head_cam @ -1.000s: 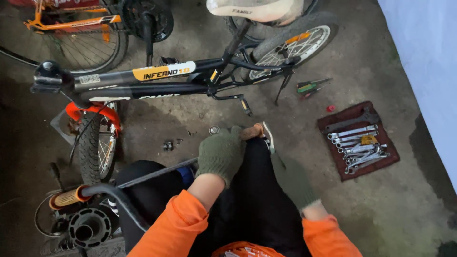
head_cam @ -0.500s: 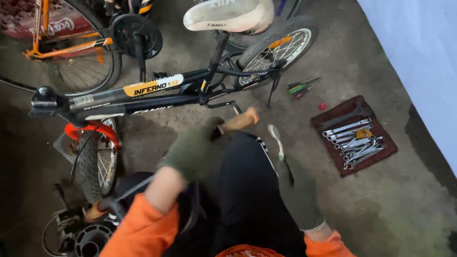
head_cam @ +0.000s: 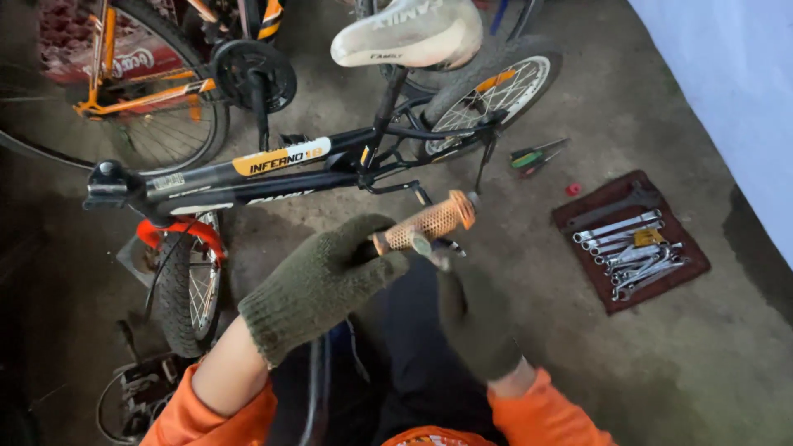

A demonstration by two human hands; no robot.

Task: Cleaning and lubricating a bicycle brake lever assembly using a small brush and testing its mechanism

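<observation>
My left hand [head_cam: 322, 281], in a dark green knit glove, is closed around a black handlebar just below its orange rubber grip [head_cam: 429, 221]. The grip points up and to the right, above my lap. My right hand [head_cam: 475, 318], also gloved, is right beside the grip's lower end. It is shut on a slim metal wrench [head_cam: 420, 244], of which only the tip shows against the bar. A small black bicycle [head_cam: 273, 169] with a white saddle [head_cam: 409, 35] stands in front of me, without its handlebar.
A dark red tool roll [head_cam: 595, 206] with several wrenches lies open on the concrete floor at the right. Two screwdrivers [head_cam: 529, 157] and a small red cap [head_cam: 572, 189] lie near the rear wheel [head_cam: 496, 87]. An orange bicycle [head_cam: 124, 91] stands at the back left. The front wheel [head_cam: 190, 281] has a red fender.
My left hand has lifted the handlebar so that the orange grip sits higher and nearer to me. My right hand has moved up with the wrench to the grip's base.
</observation>
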